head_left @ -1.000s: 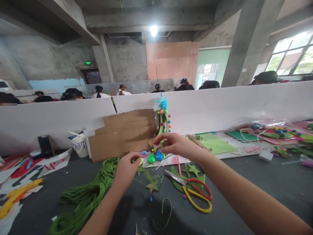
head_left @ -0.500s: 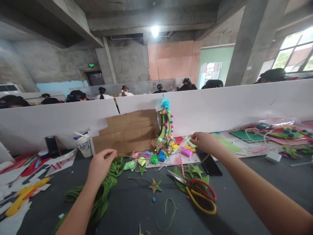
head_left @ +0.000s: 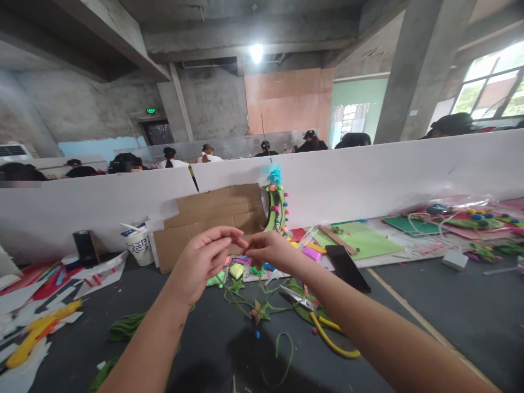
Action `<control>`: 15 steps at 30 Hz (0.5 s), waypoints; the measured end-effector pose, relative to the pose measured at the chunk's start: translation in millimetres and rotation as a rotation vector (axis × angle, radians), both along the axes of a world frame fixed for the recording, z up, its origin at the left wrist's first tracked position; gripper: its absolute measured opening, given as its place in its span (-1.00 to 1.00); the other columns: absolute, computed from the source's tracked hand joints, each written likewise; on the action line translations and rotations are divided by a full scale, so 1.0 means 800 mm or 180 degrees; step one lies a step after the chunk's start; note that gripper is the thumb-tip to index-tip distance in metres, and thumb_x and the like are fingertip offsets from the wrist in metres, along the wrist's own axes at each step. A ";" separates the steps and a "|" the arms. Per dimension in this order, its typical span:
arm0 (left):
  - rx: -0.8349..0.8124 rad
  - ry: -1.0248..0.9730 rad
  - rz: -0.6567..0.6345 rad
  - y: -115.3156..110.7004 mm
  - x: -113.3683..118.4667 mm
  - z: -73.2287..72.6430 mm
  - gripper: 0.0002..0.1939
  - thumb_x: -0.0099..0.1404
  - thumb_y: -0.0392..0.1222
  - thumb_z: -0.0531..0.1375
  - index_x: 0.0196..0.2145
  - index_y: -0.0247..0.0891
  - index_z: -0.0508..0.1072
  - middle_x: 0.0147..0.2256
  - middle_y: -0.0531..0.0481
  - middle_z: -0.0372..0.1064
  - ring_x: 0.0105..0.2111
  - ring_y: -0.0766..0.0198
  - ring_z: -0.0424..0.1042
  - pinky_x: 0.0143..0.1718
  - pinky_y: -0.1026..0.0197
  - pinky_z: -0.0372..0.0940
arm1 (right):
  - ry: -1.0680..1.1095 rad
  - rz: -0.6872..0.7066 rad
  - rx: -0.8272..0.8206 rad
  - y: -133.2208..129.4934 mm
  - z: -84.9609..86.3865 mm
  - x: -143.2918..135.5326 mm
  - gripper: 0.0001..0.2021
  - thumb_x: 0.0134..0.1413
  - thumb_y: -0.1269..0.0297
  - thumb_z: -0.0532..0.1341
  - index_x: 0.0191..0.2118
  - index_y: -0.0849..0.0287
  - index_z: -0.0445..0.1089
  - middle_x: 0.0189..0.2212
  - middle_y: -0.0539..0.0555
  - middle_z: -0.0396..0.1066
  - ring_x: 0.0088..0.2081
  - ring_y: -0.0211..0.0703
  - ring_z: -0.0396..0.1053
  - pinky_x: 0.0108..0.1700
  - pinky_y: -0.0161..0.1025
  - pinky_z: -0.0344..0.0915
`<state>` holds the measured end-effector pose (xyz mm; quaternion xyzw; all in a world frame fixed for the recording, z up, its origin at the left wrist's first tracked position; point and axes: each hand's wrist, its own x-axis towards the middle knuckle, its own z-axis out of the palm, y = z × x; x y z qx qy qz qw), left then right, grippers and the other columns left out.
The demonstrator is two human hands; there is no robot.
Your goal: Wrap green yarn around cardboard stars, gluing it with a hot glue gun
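Note:
My left hand (head_left: 207, 256) and my right hand (head_left: 270, 250) meet over the middle of the table, fingertips pinched close together. A thin green cord (head_left: 229, 297) runs down from them and lies in loose loops on the table. The exact grip on the cord is partly hidden by the fingers. Below the hands sits a small brown and green star (head_left: 256, 312), with the cord's loops around it. Left of it, my left forearm covers much of a thick green cord bundle (head_left: 126, 325). Scissors (head_left: 333, 339) with red and yellow handles lie under my right forearm, blades pointing left.
A green crescent ornament (head_left: 271, 210) with pompoms and a blue tuft stands before the white partition (head_left: 347, 185). Cardboard (head_left: 216, 204) leans beside it. A black phone (head_left: 347, 267), a paper cup (head_left: 139, 245), a yellow glue gun (head_left: 43, 330) and a short cord piece (head_left: 291, 349) lie around.
My hands, wide apart with the green cord stretched between them, have come together at the middle. The cord now hangs slack and loops on the table.

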<state>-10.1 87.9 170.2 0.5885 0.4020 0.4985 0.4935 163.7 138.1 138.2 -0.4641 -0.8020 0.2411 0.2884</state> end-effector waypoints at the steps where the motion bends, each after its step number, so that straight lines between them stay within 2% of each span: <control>1: 0.0127 -0.0161 0.0112 0.001 -0.010 0.004 -0.81 0.20 -0.32 0.12 -0.26 -0.31 0.50 -0.38 -0.09 0.49 -0.75 0.59 -0.14 -0.76 0.43 -0.22 | 0.0105 -0.0141 -0.0091 0.008 -0.004 0.005 -0.91 0.08 0.29 0.23 -0.34 0.15 0.49 -0.47 -0.02 0.47 -0.43 -0.25 0.41 -0.35 -0.31 0.32; 3: 0.0351 -0.0539 0.0447 0.003 -0.039 0.010 -0.81 0.17 -0.37 0.13 -0.26 -0.32 0.49 -0.38 -0.09 0.49 -0.75 0.60 -0.12 -0.78 0.47 -0.20 | 0.0317 -0.0530 -0.0230 0.031 -0.013 0.031 -0.84 0.15 0.27 0.19 -0.20 0.22 0.43 -0.30 0.06 0.45 -0.33 -0.18 0.42 -0.28 -0.20 0.36; 5: 0.0630 -0.0806 0.0912 0.005 -0.072 0.012 -0.81 0.13 -0.41 0.14 -0.28 -0.32 0.47 -0.41 -0.07 0.49 -0.76 0.60 -0.12 -0.80 0.50 -0.18 | 0.0530 -0.0951 -0.0343 0.055 -0.017 0.072 -0.73 0.21 0.24 0.15 -0.01 0.22 0.30 -0.07 0.12 0.34 -0.17 -0.10 0.39 -0.18 -0.08 0.37; 7: 0.0753 -0.0832 0.1377 0.008 -0.097 0.006 -0.85 0.09 -0.41 0.15 -0.35 -0.31 0.44 -0.48 -0.02 0.48 -0.78 0.60 -0.12 -0.81 0.51 -0.18 | 0.0733 -0.1335 -0.0298 0.074 -0.016 0.115 -0.70 0.21 0.24 0.16 0.02 0.21 0.28 -0.03 0.13 0.32 -0.13 -0.06 0.37 -0.14 -0.03 0.36; 9: 0.0488 -0.0444 0.1488 0.010 -0.105 -0.006 -0.91 0.09 -0.34 0.17 -0.37 -0.29 0.41 -0.48 -0.01 0.48 -0.79 0.60 -0.12 -0.81 0.51 -0.19 | 0.0832 -0.1564 -0.0223 0.083 -0.013 0.144 -0.70 0.21 0.24 0.15 0.03 0.21 0.28 -0.03 0.14 0.31 -0.12 -0.06 0.37 -0.14 -0.03 0.36; 10: 0.0224 -0.0108 0.1354 0.010 -0.101 -0.015 -0.89 0.11 -0.30 0.17 -0.34 -0.26 0.39 -0.47 0.01 0.48 -0.79 0.60 -0.12 -0.80 0.51 -0.19 | 0.0843 -0.1589 -0.0186 0.081 -0.012 0.150 -0.70 0.21 0.25 0.16 0.03 0.21 0.27 -0.02 0.14 0.31 -0.11 -0.05 0.36 -0.13 -0.01 0.35; 12: -0.0118 0.0180 0.1013 0.010 -0.080 -0.032 -0.84 0.12 -0.23 0.20 -0.29 -0.28 0.39 -0.52 -0.01 0.46 -0.78 0.57 -0.07 -0.78 0.49 -0.18 | 0.0828 -0.1424 -0.0125 0.068 -0.011 0.140 -0.66 0.13 0.35 0.21 0.04 0.21 0.27 0.05 0.17 0.25 -0.02 0.01 0.30 -0.03 0.04 0.27; 14: -0.0339 0.0370 0.0697 0.010 -0.046 -0.049 -0.80 0.14 -0.18 0.20 -0.26 -0.27 0.37 -0.54 0.01 0.44 -0.77 0.55 -0.07 -0.77 0.47 -0.20 | 0.0823 -0.0982 -0.0074 0.043 -0.015 0.107 -0.51 -0.05 0.53 0.26 0.06 0.17 0.27 0.16 0.19 0.13 0.13 0.02 0.15 0.11 -0.06 0.14; 15: -0.0408 0.0436 0.0551 0.009 -0.029 -0.055 -0.80 0.15 -0.16 0.19 -0.26 -0.26 0.36 -0.54 0.03 0.44 -0.76 0.54 -0.07 -0.76 0.47 -0.19 | 0.0822 -0.0688 -0.0096 0.028 -0.018 0.086 -0.46 -0.10 0.57 0.25 0.06 0.12 0.28 0.15 0.14 0.16 0.13 -0.04 0.15 0.11 -0.13 0.13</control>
